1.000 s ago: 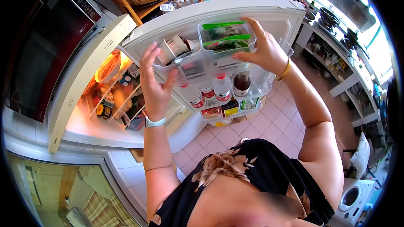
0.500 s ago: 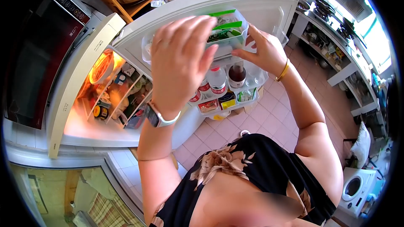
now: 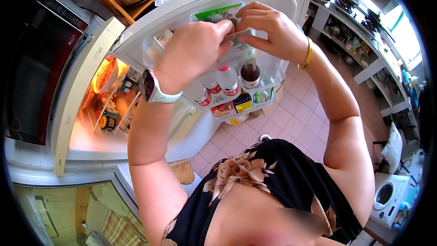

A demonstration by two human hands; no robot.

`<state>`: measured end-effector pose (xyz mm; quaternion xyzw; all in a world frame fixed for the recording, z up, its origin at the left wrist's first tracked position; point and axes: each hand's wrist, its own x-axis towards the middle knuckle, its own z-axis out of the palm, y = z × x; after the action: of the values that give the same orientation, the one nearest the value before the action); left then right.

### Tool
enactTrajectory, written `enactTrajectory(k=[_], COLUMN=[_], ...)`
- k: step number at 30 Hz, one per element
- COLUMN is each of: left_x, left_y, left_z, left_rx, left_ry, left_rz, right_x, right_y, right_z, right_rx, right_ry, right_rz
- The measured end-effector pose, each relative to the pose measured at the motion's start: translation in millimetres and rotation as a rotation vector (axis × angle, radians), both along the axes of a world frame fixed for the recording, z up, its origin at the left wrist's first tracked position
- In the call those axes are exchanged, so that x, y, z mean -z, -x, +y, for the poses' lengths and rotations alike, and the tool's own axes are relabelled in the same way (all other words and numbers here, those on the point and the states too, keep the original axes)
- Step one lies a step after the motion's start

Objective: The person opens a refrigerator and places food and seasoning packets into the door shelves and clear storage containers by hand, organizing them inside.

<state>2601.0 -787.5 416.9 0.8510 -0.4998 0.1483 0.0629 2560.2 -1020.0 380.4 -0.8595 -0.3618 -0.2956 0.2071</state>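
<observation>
My left hand (image 3: 193,50), with a watch on its wrist, is closed, its fingertips pinched together at a clear plastic bag (image 3: 243,35) in the upper fridge door bin. Opposite it, my right hand (image 3: 271,32), wearing a gold bracelet, bends its fingers and thumb onto the same bag. The fingertips of both hands almost meet, and my fingers partly cover the bag. Just behind them stands another plastic bag with a bright green strip (image 3: 218,12) along its top. Below the hands, red-capped bottles (image 3: 226,82) and a dark bottle (image 3: 250,75) stand in the door shelf.
The fridge door (image 3: 168,7) stands wide open over the tiled floor (image 3: 291,118). Food sits in the lit fridge compartment (image 3: 107,95) at left. A lower door bin holds small packs (image 3: 243,104). A microwave (image 3: 45,73) and a counter (image 3: 359,41) flank the area.
My left hand has come down and its fingers have closed. My right hand has moved left and inward, off the bin's side. The view has shifted slightly.
</observation>
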Motion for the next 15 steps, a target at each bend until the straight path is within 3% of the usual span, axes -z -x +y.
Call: enactTrajectory(k=[1, 3, 5, 7, 9, 11, 12, 15], left_x=[1, 0, -5, -5, 1, 6, 5, 1], left_y=[-1, -6, -5, -7, -14, -16, -14, -7], left_z=[2, 8, 14, 18, 18, 16, 14, 6], left_rx=[-0.002, 0.192, 0.177, 0.190, 0.203, 0.217, 0.157, 0.052], left_ry=[0.000, 0.229, 0.247, 0.261, 0.199, 0.143, 0.095, -0.037], left_rz=[0.007, -0.254, -0.303, -0.136, -0.138, -0.137, -0.089, -0.030], right_x=[-3, -9, -20, -34, -27, -23, -25, -31], right_y=[-2, -6, -3, -5, -16, -22, -22, -19], right_z=[-4, -12, -12, -3, -8, -10, -9, 4], right_rx=[-0.002, -0.060, -0.015, 0.039, 0.027, -0.050, -0.098, -0.050], right_ry=[0.000, -0.029, -0.093, -0.033, -0.008, 0.211, 0.262, 0.261], right_rz=[0.007, 0.070, 0.138, -0.275, -0.240, 0.010, 0.001, 0.081])
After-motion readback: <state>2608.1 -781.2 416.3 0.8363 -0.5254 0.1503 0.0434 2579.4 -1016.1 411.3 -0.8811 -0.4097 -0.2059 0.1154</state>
